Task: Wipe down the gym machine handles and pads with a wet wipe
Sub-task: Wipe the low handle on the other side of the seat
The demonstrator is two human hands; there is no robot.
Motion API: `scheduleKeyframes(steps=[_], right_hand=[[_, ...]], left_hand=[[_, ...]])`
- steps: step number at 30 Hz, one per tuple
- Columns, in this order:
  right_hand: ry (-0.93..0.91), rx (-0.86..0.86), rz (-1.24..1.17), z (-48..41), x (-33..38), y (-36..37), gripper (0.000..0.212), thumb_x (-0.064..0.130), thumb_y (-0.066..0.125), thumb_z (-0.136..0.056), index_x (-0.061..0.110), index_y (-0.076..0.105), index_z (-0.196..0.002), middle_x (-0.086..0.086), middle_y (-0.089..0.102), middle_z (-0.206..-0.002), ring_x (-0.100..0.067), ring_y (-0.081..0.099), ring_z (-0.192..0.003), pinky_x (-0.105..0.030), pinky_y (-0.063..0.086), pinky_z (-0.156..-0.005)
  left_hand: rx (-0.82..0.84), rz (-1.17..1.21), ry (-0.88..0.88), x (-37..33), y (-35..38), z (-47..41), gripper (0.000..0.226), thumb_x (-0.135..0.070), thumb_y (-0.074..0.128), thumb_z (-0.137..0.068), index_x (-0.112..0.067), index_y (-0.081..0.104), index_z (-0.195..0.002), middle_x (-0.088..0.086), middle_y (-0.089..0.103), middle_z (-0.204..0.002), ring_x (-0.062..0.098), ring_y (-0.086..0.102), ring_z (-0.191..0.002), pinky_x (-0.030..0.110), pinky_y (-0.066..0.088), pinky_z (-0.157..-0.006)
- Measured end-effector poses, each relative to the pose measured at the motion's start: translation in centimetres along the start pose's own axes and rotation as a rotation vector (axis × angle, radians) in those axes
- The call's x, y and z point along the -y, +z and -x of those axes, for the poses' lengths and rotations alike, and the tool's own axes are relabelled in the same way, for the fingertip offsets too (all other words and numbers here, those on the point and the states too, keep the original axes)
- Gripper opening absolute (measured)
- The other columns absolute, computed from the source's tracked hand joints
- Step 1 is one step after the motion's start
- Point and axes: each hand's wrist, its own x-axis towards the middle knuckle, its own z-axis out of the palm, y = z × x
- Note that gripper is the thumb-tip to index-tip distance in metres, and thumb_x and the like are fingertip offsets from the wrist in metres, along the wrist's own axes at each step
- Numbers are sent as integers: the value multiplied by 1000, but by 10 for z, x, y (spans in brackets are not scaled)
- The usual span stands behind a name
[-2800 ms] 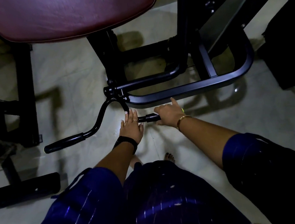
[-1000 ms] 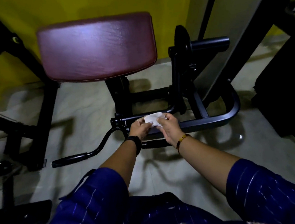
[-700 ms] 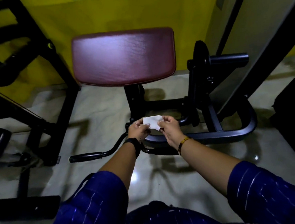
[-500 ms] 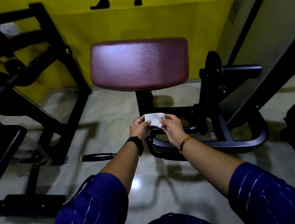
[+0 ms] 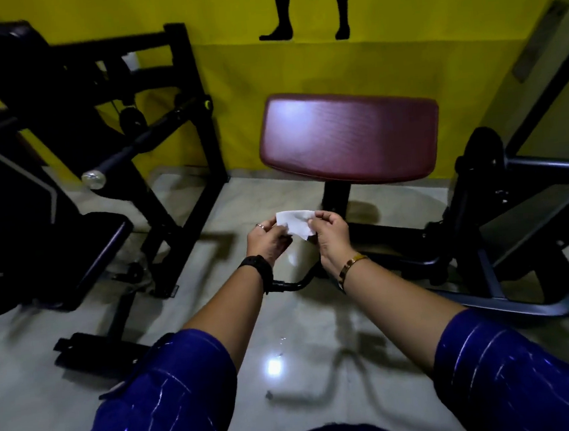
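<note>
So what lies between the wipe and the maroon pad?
In the head view, nothing: the wet wipe, pinched by left hand and right hand, hangs short of the maroon pad, with only floor and the pad's black post showing between.

The wipe (image 5: 296, 223) is a small white sheet, a bit crumpled, pulled out between the left hand (image 5: 266, 241) and right hand (image 5: 329, 237), each pinching one end, just in front of the pad's near left corner. The pad (image 5: 348, 137) is a maroon vinyl cushion (shiny, catching the light) sitting roughly level on a black post (image 5: 336, 197). Below and in front of the pad, a bit of curved black handle (image 5: 291, 285) shows.
</note>
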Motion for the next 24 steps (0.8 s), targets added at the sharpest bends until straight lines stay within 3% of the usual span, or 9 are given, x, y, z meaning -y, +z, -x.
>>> scheduleKeyframes(steps=[3,7,12,17,24], right_hand=[[6,12,15,19,-13,25,19,-6,57,-87,7,56,-101,-3,58,-77,-12,55,-66,-19,49,-54],[26,25,-20,42,-30,51,16,-5,58,-88,9,55,-96,-4,58,-77,-12,56,-66,-23,51,-59],[88,24,-71,62,-52,69,21,-7,52,-89,13,55,-85,-7,58,-79,-14,56,-66,-23,53,-59],[93,38,-71,70,-60,75,24,-11,47,-89,11,53,-81,-8,56,-77,-15,55,-65,-20,52,-49],[135,119,-48,47,-70,78,23,-12,44,-89,7,53,-82,-9,57,-76,-16,57,-64,-20,53,-49]], left_hand=[[-19,-20,9,-9,-33,9,36,11,47,-92,4,55,-126,4,61,-64,8,55,-52,16,51,-56],[-24,-21,20,-14,-72,20,36,11,46,-93,6,53,-128,10,60,-77,6,59,-52,16,53,-58],[-12,2,22,-15,-105,30,35,14,44,-92,1,56,-123,10,59,-79,9,59,-57,15,52,-57],[-2,95,8,-10,-122,26,21,9,46,-95,-8,59,-96,9,53,-78,18,48,-67,15,47,-50],[-45,84,-32,2,-128,-3,35,12,44,-93,2,53,-126,11,54,-79,19,46,-66,18,47,-52]])
